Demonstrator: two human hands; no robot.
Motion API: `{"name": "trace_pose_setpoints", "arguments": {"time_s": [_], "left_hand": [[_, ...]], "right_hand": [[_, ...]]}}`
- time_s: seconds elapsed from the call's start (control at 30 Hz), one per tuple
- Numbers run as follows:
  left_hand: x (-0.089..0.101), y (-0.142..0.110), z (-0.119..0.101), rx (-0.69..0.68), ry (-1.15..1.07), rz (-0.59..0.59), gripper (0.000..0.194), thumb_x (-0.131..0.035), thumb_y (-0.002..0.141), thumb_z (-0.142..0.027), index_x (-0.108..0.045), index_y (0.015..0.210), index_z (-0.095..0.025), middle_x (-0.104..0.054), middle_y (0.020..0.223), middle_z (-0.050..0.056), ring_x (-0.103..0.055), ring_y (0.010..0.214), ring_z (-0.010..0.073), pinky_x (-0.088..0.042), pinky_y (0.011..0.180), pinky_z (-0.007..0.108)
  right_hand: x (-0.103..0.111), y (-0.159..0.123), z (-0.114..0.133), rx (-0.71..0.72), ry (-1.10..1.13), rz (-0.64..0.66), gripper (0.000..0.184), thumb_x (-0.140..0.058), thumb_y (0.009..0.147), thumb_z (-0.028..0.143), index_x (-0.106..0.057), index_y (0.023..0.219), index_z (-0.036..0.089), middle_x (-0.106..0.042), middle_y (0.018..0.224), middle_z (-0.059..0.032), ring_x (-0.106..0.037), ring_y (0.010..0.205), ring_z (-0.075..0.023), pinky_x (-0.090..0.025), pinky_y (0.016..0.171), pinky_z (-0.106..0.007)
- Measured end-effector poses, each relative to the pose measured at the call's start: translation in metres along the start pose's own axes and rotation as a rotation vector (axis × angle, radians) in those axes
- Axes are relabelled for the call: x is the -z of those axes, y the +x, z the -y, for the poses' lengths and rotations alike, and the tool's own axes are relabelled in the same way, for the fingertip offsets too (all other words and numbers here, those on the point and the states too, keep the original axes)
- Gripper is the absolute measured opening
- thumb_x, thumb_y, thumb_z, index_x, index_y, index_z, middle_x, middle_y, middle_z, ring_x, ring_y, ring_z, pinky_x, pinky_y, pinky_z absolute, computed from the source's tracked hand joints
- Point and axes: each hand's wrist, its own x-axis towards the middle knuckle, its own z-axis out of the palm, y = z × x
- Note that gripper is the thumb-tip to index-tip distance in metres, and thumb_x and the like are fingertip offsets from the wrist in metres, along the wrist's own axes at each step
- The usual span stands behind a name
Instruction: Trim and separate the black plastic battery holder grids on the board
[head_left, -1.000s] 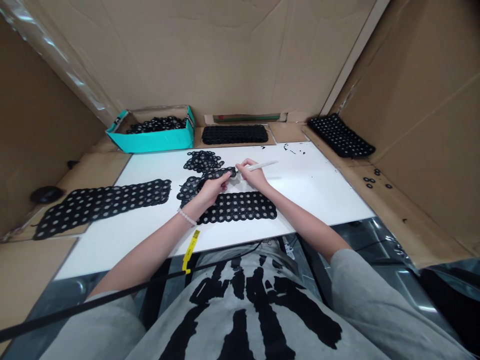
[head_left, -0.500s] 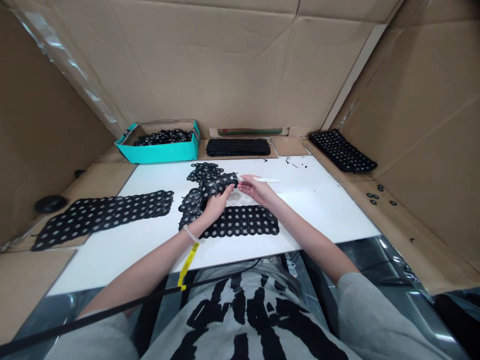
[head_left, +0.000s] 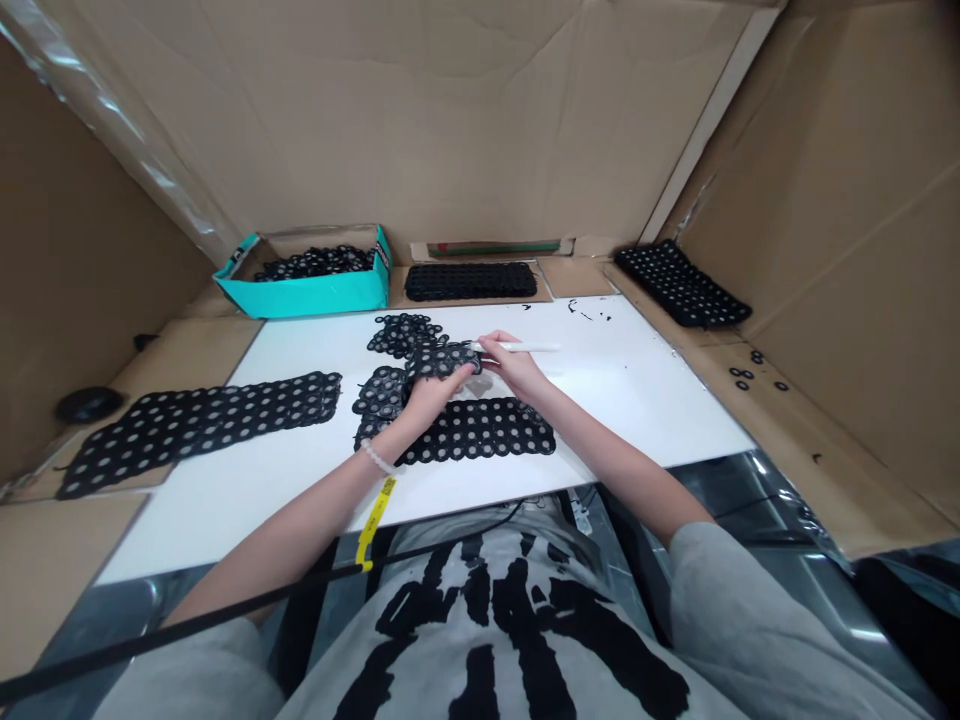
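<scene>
My left hand grips a narrow strip of black lace with round openings, lifted a little off the white board. My right hand pinches a thin white stick, whose tip meets the strip's end. Below both hands lies a wide black lace panel, partly under my left hand. More lace lies bunched just beyond the strip. A beaded bracelet circles my left wrist.
A teal box holds black lace. A black lace stack lies behind the board, another on the right ledge, and a long lace panel at left. Small black rings lie on cardboard. Cardboard walls surround everything.
My right hand's fingers have closed around the white stick, bringing its tip to the strip's end. The strip stays in my left hand, and the view has shifted slightly.
</scene>
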Motion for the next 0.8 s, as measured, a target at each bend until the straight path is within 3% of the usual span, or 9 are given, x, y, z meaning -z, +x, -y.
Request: {"name": "trace_pose_setpoints", "arguments": {"time_s": [0.1, 0.17, 0.27, 0.47, 0.8], "left_hand": [[-0.003, 0.003, -0.002, 0.116, -0.318, 0.043, 0.036, -0.079, 0.065, -0.048, -0.069, 0.079, -0.016, -0.069, 0.079, 0.006, -0.06, 0.07, 0.0183, -0.043, 0.058, 0.028], [-0.004, 0.004, -0.002, 0.151, -0.388, 0.008, 0.033, -0.08, 0.064, -0.042, -0.069, 0.078, -0.014, -0.069, 0.078, 0.005, -0.057, 0.065, 0.0148, -0.041, 0.055, 0.026], [-0.002, 0.006, 0.002, 0.157, -0.302, -0.088, 0.031, -0.084, 0.063, -0.036, -0.071, 0.076, -0.012, -0.07, 0.079, 0.006, -0.057, 0.066, 0.0141, -0.043, 0.061, 0.026], [0.002, 0.008, 0.012, 0.179, -0.083, -0.166, 0.038, -0.087, 0.059, -0.045, -0.072, 0.071, -0.012, -0.07, 0.077, 0.007, -0.061, 0.073, 0.0193, -0.046, 0.073, 0.031], [-0.004, 0.0, 0.022, 0.194, -0.187, -0.202, 0.034, -0.088, 0.058, -0.037, -0.074, 0.075, -0.011, -0.074, 0.092, 0.011, -0.065, 0.092, 0.0231, -0.048, 0.086, 0.033]], "right_hand": [[0.002, 0.001, 0.0, -0.004, -0.017, -0.005, 0.039, -0.078, 0.062, 0.048, -0.054, 0.071, 0.018, -0.061, 0.075, 0.0035, -0.06, 0.073, -0.0102, -0.05, 0.074, -0.024], [0.002, 0.0, 0.002, -0.008, -0.039, 0.01, 0.038, -0.077, 0.063, 0.048, -0.055, 0.071, 0.018, -0.061, 0.075, 0.0033, -0.06, 0.074, -0.0109, -0.05, 0.075, -0.025], [0.001, -0.002, 0.006, -0.017, -0.101, 0.005, 0.036, -0.076, 0.062, 0.047, -0.055, 0.068, 0.018, -0.061, 0.073, 0.0027, -0.059, 0.074, -0.0118, -0.05, 0.075, -0.027], [-0.001, -0.002, 0.007, -0.031, -0.205, -0.05, 0.03, -0.074, 0.063, 0.042, -0.057, 0.069, 0.019, -0.059, 0.069, 0.0027, -0.057, 0.07, -0.0125, -0.05, 0.073, -0.029], [-0.001, -0.007, -0.003, 0.21, -0.741, -0.026, 0.018, -0.057, 0.079, 0.034, -0.052, 0.069, 0.019, -0.054, 0.063, 0.0033, -0.049, 0.063, -0.0126, -0.037, 0.061, -0.026]]}}
